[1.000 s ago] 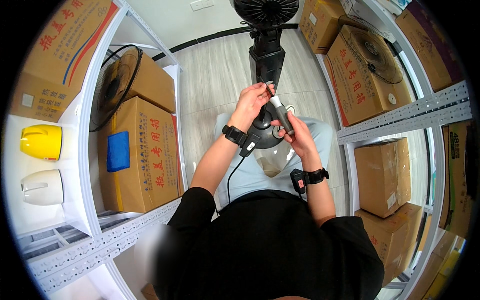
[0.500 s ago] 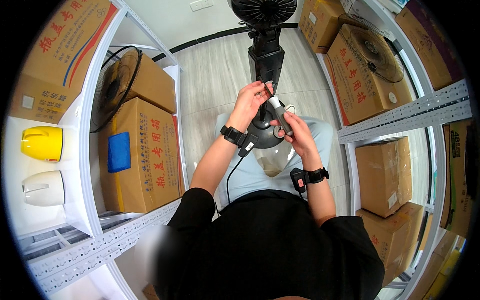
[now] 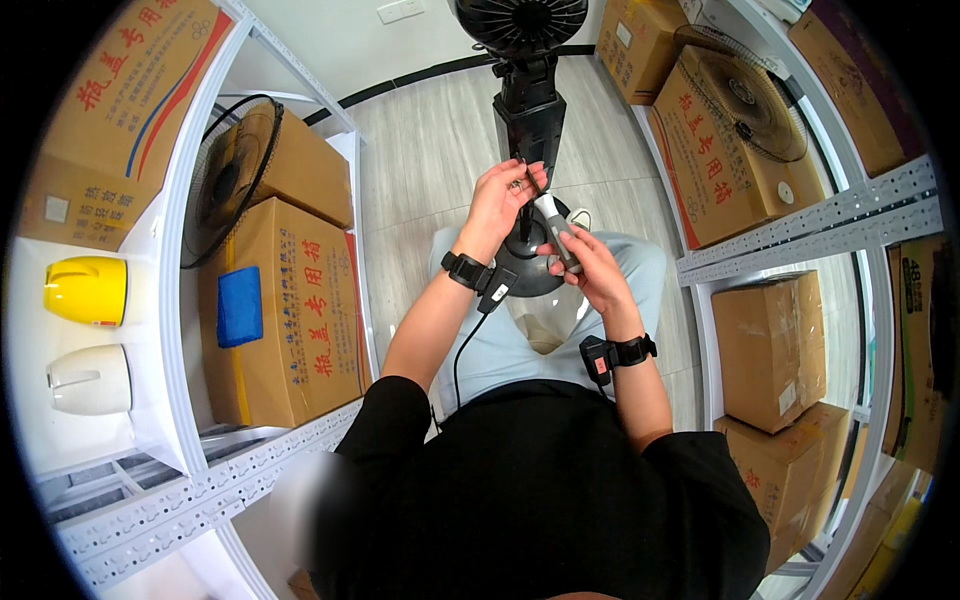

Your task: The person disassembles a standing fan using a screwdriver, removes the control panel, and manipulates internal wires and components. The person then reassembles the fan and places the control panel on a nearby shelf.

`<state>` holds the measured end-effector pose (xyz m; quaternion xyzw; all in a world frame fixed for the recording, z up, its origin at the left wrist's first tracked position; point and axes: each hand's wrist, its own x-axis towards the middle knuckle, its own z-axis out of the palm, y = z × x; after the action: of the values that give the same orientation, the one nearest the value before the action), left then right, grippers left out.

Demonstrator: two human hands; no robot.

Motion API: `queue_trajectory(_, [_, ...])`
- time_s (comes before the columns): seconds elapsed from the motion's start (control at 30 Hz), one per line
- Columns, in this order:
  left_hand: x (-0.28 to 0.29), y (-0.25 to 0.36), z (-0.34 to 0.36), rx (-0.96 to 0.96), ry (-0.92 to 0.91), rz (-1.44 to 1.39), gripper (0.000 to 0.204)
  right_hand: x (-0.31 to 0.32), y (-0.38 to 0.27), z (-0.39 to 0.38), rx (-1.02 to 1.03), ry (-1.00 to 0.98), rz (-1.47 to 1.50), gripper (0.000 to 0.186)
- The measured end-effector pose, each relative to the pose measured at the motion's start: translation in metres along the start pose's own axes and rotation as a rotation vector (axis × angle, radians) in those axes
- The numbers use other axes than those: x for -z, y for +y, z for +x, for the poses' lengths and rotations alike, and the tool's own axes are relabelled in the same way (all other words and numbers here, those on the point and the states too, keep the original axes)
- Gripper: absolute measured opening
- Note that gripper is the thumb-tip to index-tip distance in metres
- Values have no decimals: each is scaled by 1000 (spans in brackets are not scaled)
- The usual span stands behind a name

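Note:
In my right hand [image 3: 598,270] is a screwdriver [image 3: 557,230] with a grey handle and a white collar. Its dark shaft slants up and left toward my left hand [image 3: 494,208]. My left fingers are bent round the shaft near its tip; whether a small part sits between them is too small to tell. Both hands are over my lap, just in front of a black standing fan [image 3: 530,115]. The fan's round base [image 3: 538,278] lies between my legs, and its head [image 3: 525,25] has no grille or blades on it.
A round fan grille [image 3: 240,175] leans by cartons [image 3: 275,300] on the left shelf. Another grille [image 3: 742,92] rests on a carton [image 3: 700,170] at right. A yellow mug [image 3: 90,290], a white mug [image 3: 92,380] and a blue cloth [image 3: 239,306] are at left.
The screwdriver and my right hand have shifted very slightly to the left. My left hand keeps its place at the shaft, and my view has turned a little.

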<state>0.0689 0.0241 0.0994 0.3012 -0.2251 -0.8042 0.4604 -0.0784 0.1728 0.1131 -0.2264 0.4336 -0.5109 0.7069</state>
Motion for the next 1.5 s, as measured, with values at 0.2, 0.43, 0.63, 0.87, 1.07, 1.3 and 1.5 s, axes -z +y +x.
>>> queue_trajectory(0.2, [4,-1,5,-31,35,148,37,-4,10,1,163,108,-232,49])
queue_trajectory(0.43, [4,2,4,29,-28,12,38,-2,-1,0,57,36,-70,48])
queue_trajectory(0.63, [2,-3,3,-52,37,114,28,-2,1,1,119,46,-109,43])
queue_trajectory(0.87, [0,-3,0,-27,33,36,36,11,3,7,35,-14,125,34])
queue_trajectory(1.07, [3,-5,4,-25,-13,11,29,-1,11,9,227,230,-331,36])
queue_trajectory(1.3, [6,-1,11,12,-15,-54,27,2,32,3,575,460,-652,43])
queue_trajectory(1.5, [4,-2,11,18,28,-68,21,5,28,-18,536,455,-681,41])
